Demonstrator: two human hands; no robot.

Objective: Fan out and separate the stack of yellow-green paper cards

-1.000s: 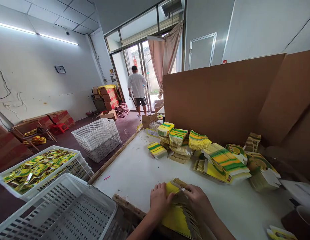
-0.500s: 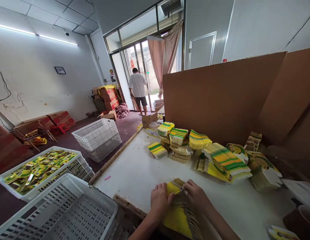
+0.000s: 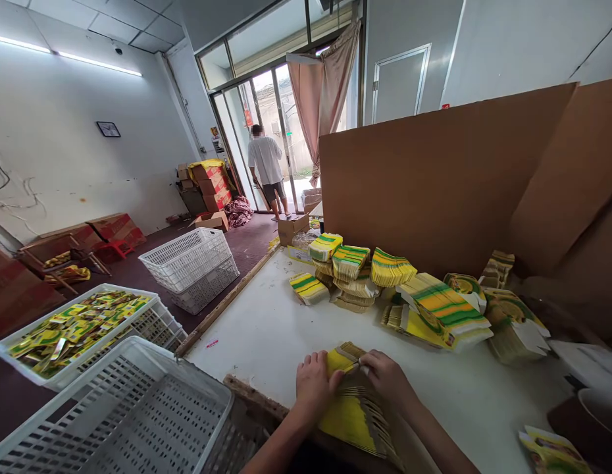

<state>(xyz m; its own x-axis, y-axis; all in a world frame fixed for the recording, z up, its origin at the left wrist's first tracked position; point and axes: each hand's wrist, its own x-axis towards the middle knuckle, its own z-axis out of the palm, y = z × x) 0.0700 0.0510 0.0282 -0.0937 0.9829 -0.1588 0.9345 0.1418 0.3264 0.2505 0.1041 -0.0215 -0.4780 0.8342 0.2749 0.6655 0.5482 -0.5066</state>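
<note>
1. Head view, the work in hand: a stack of yellow cartons sits at the near edge of the white tabletop, low in the middle, its layered edges fanned along the right side.
2. The left hand lies on the far left part of these cartons, fingers and thumb closed around them.
3. The right hand meets the right edge of the same stack, bunched fingertips pinching there; a pale spot at the tips is too small to identify.
4. Farther back, bundles of yellow-green cartons are piled near a tall cardboard panel. A larger carton pile stands to their right.
5. At lower right are a dark round container and, just beside it, a printed carton, both partly cut off.
6. A small pink strip lies on the left side of the tabletop, near its wooden edging.
7. Left of the tabletop stand a perforated crate, another crate holding yellow-green packets, and two stacked crates.
8. A person in a white top stands at the glass doors, near a pink curtain.
</note>
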